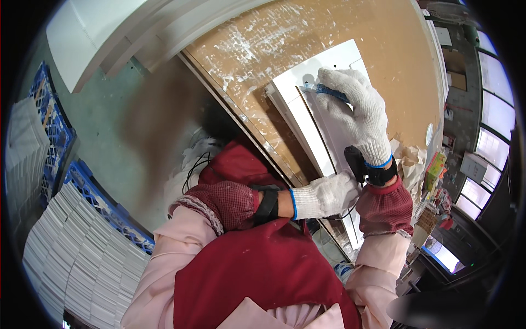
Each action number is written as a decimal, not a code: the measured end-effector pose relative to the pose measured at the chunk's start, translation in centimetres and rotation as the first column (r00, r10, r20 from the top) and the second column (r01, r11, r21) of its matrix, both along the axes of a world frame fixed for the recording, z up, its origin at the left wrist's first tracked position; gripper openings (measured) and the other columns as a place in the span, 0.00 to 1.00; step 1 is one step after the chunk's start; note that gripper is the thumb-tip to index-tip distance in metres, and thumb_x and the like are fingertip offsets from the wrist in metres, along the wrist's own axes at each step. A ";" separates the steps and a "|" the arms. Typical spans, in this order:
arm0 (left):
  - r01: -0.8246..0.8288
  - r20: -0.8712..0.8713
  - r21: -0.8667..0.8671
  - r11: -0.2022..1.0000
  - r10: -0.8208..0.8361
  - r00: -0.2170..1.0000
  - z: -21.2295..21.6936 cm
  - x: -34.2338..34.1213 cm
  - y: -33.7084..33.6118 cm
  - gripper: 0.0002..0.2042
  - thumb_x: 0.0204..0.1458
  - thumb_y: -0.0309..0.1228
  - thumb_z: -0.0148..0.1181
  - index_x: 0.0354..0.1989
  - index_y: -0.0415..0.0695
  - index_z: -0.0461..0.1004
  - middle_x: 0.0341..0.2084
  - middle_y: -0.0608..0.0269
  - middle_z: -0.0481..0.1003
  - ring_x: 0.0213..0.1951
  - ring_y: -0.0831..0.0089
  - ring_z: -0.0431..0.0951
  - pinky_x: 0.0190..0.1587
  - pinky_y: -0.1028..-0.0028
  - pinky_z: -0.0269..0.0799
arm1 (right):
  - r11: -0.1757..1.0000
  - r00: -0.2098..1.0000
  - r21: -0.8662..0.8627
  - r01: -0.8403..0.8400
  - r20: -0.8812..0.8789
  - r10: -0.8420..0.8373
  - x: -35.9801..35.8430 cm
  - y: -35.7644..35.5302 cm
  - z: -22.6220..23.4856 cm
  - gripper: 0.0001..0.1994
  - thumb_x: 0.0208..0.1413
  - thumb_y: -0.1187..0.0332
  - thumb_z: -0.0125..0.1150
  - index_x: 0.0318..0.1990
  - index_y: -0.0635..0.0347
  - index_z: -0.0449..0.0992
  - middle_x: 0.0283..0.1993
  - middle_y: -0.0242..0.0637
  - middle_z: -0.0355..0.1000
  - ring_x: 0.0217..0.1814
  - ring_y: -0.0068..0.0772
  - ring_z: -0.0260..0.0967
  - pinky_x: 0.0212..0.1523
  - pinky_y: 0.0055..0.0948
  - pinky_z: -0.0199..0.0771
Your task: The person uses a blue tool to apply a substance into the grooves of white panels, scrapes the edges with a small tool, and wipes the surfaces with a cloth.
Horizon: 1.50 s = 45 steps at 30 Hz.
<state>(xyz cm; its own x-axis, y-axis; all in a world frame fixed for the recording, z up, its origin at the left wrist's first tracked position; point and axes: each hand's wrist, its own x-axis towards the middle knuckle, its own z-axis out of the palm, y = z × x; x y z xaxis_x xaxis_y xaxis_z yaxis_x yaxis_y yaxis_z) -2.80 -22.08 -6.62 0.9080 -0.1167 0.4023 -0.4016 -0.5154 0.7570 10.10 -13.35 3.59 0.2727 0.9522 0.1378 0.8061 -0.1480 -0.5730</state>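
My right hand, in a white knit glove with a blue cuff, is closed round a slim blue tool. Its end touches or hovers just over the top of a white panel; the kind of tool is not clear. A long dark slot runs down the panel, and small holes show near its far end. My left hand, gloved the same way, lies at the panel's near part beside my right wrist. Its fingertips are hidden, so I cannot tell whether they grip anything. The panel seems to rest on another white piece.
A brown worktable smeared with white carries the panel. Crumpled brown paper lies to the right. Large white mouldings stand at the far left. Stacked white strips and blue plastic crates are on the left.
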 end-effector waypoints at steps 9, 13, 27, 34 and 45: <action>0.149 -0.161 0.032 0.988 -0.142 0.977 0.6 0.1 0.2 0.11 0.51 0.33 0.51 0.42 0.46 0.72 0.44 0.62 0.72 0.50 0.64 0.70 0.57 0.67 0.64 | 0.999 0.999 0.010 -0.033 0.022 0.033 0.1 -0.1 -0.1 0.16 0.49 0.74 0.69 0.47 0.59 0.78 0.39 0.42 0.75 0.41 0.42 0.75 0.41 0.32 0.75; 0.064 -0.086 -0.072 0.995 -0.070 0.994 0.3 -0.1 0.1 0.10 0.50 0.33 0.53 0.40 0.46 0.73 0.42 0.64 0.72 0.48 0.64 0.71 0.54 0.69 0.66 | 0.999 1.000 -0.026 0.020 0.016 -0.020 0.0 -0.2 0.2 0.17 0.50 0.72 0.69 0.49 0.60 0.77 0.40 0.41 0.76 0.42 0.38 0.76 0.43 0.30 0.75; 0.239 -0.309 -0.115 0.964 -0.263 0.914 1.3 0.1 1.4 0.11 0.52 0.34 0.53 0.40 0.43 0.75 0.39 0.61 0.74 0.46 0.61 0.75 0.55 0.70 0.68 | 0.859 0.879 -0.424 0.288 -0.239 -0.413 -0.7 1.0 2.3 0.15 0.48 0.61 0.66 0.39 0.62 0.80 0.37 0.38 0.79 0.41 0.30 0.76 0.46 0.27 0.73; 0.052 -0.053 -0.176 0.983 -0.062 0.997 0.5 -0.7 0.8 0.09 0.58 0.33 0.47 0.41 0.44 0.71 0.40 0.61 0.74 0.46 0.64 0.73 0.57 0.67 0.67 | 0.884 0.912 -0.407 0.228 -0.228 -0.341 -0.2 2.4 1.3 0.13 0.46 0.63 0.65 0.36 0.62 0.80 0.33 0.38 0.77 0.37 0.31 0.75 0.42 0.28 0.73; -0.013 0.089 0.508 0.861 -0.038 0.995 1.4 -1.1 1.8 0.14 0.55 0.32 0.48 0.48 0.45 0.70 0.46 0.60 0.70 0.53 0.63 0.67 0.62 0.60 0.59 | 0.933 0.952 -0.298 0.202 -0.163 -0.258 0.0 2.3 2.1 0.16 0.49 0.62 0.65 0.43 0.62 0.79 0.37 0.42 0.78 0.41 0.36 0.77 0.45 0.31 0.75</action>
<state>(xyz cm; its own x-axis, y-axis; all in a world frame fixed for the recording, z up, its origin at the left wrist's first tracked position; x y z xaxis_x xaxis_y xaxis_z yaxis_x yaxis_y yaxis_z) -3.86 -20.31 -5.23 0.8666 -0.3387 0.3665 -0.4659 -0.8122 0.3511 10.09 -11.04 5.66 0.4837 0.8525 -0.1981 0.6065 -0.4897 -0.6264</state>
